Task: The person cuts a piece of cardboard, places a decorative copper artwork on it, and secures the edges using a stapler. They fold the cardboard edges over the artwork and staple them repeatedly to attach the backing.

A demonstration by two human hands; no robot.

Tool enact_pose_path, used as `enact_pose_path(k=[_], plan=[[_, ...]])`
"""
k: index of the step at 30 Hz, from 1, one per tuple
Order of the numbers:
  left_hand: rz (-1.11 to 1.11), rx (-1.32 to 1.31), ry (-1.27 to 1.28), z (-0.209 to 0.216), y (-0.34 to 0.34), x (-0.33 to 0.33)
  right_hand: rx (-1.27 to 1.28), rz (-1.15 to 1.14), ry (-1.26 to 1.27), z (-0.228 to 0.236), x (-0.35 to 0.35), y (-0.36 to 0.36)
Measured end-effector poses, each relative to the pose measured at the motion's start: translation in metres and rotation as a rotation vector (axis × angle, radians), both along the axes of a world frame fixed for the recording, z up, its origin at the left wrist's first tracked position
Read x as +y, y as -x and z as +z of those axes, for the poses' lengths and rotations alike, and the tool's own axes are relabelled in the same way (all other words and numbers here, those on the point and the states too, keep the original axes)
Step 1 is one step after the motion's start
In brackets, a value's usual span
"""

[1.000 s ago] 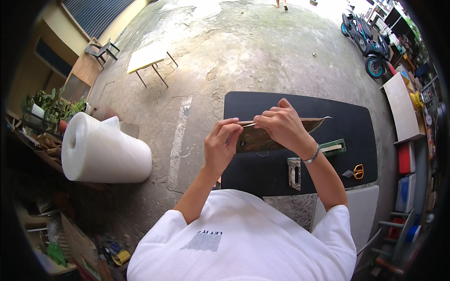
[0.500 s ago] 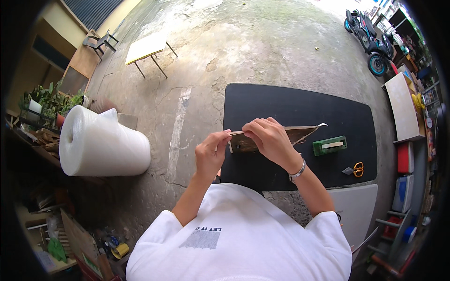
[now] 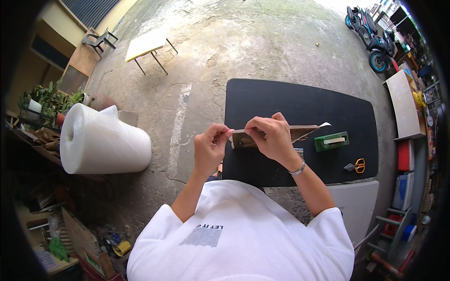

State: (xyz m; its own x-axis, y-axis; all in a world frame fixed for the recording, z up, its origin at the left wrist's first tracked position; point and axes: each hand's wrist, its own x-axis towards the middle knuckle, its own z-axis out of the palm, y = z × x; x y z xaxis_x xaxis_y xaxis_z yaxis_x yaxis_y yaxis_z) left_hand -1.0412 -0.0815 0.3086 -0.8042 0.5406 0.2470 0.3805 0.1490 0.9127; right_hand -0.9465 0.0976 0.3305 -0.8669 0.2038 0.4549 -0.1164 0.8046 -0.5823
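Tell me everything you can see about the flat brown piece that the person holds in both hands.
The flat brown piece looks like cardboard, long and narrow, held roughly level above the black mat. The right hand grips its middle and left part and hides much of it. The left hand pinches a pale strip, perhaps tape, at its left end. A similar pale strip sticks out at the right tip. The surface looks worn.

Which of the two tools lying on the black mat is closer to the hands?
The green tape dispenser. It lies just past the end of the cardboard piece that the right hand holds. The orange-handled scissors lie farther right.
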Motion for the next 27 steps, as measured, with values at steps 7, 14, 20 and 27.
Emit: enact_pose_path(k=[7,14,20,27], plan=[[-0.155,-0.278,-0.053,-0.012,0.020,-0.009,-0.036,0.010,0.010,0.002,-0.001,-0.001],[-0.452,-0.291,0.102,0.023,0.049,-0.002,-0.052,0.019,0.038,0.002,0.002,0.002],[-0.850,0.049,0.552,0.056,0.079,0.022,-0.110,0.028,0.082,0.008,0.004,0.004],[-1.328,-0.118,0.488,0.044,0.115,0.056,-0.196,0.016,0.127,0.005,0.011,0.005]])
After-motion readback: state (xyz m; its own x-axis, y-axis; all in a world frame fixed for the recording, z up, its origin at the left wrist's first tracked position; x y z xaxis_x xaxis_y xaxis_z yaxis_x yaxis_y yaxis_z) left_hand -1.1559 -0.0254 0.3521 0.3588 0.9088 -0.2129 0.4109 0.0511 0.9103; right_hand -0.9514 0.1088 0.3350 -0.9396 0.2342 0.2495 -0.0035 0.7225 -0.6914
